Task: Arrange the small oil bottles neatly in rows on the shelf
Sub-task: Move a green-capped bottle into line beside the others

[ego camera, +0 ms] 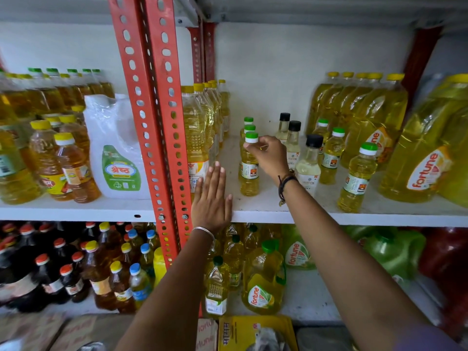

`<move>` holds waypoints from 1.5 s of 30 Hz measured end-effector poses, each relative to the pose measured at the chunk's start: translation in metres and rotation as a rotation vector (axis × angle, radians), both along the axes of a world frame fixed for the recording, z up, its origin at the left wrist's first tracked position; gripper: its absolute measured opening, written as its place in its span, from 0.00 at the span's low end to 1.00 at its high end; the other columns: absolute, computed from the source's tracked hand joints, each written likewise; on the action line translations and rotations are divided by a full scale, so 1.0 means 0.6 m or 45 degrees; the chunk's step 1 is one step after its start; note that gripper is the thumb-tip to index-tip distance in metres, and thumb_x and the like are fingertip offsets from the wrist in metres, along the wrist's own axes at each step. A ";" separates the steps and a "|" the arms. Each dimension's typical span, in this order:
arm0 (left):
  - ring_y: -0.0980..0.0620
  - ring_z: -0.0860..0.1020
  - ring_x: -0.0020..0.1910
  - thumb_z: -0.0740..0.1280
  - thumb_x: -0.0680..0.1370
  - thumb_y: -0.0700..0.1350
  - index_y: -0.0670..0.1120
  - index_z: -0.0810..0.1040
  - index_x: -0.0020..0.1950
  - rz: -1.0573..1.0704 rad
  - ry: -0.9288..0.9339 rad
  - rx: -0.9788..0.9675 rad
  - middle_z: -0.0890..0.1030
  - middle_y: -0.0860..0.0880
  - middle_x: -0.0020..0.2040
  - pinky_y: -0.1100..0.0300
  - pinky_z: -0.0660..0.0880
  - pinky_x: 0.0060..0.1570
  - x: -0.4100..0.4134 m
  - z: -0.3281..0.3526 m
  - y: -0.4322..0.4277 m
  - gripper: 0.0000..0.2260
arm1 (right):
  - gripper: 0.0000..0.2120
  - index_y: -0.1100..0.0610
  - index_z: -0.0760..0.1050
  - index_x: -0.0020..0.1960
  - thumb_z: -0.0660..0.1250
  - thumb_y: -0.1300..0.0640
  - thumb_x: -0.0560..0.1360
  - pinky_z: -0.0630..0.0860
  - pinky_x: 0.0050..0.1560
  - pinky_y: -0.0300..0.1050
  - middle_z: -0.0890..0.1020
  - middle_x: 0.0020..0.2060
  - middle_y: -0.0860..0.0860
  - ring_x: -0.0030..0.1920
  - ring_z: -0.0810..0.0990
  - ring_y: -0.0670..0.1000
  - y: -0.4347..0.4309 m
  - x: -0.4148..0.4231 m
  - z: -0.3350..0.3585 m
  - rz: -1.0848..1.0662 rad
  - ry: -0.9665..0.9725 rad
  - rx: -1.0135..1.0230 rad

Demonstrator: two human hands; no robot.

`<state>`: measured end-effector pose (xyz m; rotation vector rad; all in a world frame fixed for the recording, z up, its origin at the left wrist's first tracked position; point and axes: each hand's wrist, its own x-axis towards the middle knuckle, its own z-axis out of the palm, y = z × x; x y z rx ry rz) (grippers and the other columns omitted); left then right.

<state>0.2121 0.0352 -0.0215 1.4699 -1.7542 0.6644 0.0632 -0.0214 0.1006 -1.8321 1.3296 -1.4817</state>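
Right hand pinches the neck of the front green-capped small bottle, fingers closed just under the cap. Bottle stands upright on the white shelf, heading a row of three. Left hand lies flat and open, fingers together, holding nothing, over the shelf edge beside the orange upright. Three more green-capped bottles stand scattered to the right among three black-capped clear bottles. Large yellow-capped oil bottles stand behind.
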 end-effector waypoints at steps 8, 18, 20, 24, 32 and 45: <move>0.49 0.47 0.77 0.50 0.79 0.50 0.41 0.47 0.77 -0.012 0.008 0.007 0.51 0.43 0.78 0.52 0.42 0.75 0.001 0.000 0.002 0.29 | 0.14 0.57 0.79 0.51 0.72 0.50 0.70 0.74 0.52 0.43 0.83 0.51 0.54 0.52 0.80 0.52 -0.002 -0.007 0.005 0.059 0.005 0.098; 0.48 0.48 0.77 0.50 0.79 0.50 0.40 0.51 0.77 -0.004 0.006 0.041 0.52 0.44 0.78 0.52 0.42 0.75 0.000 0.000 0.002 0.28 | 0.13 0.59 0.81 0.50 0.73 0.52 0.69 0.71 0.39 0.32 0.83 0.42 0.53 0.42 0.79 0.46 0.030 -0.016 0.011 0.066 -0.021 0.013; 0.48 0.49 0.77 0.50 0.79 0.50 0.40 0.51 0.77 0.000 0.003 0.049 0.52 0.43 0.78 0.52 0.42 0.75 0.000 0.001 0.002 0.28 | 0.13 0.58 0.82 0.49 0.74 0.52 0.69 0.73 0.41 0.34 0.82 0.41 0.51 0.42 0.79 0.46 0.040 -0.015 0.010 0.063 0.000 -0.014; 0.48 0.48 0.77 0.49 0.80 0.50 0.40 0.51 0.77 0.003 0.005 0.064 0.52 0.44 0.78 0.53 0.41 0.75 -0.001 0.002 0.005 0.28 | 0.13 0.57 0.82 0.49 0.73 0.51 0.69 0.75 0.44 0.36 0.84 0.41 0.51 0.43 0.80 0.46 0.058 -0.015 0.007 0.074 0.018 -0.050; 0.49 0.48 0.77 0.49 0.80 0.50 0.40 0.51 0.78 0.005 0.011 0.076 0.51 0.44 0.78 0.53 0.41 0.74 -0.001 0.003 0.006 0.28 | 0.13 0.55 0.82 0.49 0.73 0.49 0.69 0.76 0.47 0.43 0.84 0.42 0.50 0.45 0.81 0.49 0.080 -0.020 0.005 0.069 0.039 -0.056; 0.49 0.47 0.77 0.49 0.80 0.50 0.41 0.50 0.78 0.009 0.013 0.083 0.51 0.45 0.78 0.53 0.40 0.74 0.000 0.002 0.004 0.28 | 0.14 0.55 0.82 0.50 0.73 0.48 0.69 0.78 0.50 0.46 0.83 0.42 0.49 0.46 0.81 0.48 0.092 -0.025 0.009 0.069 0.090 -0.046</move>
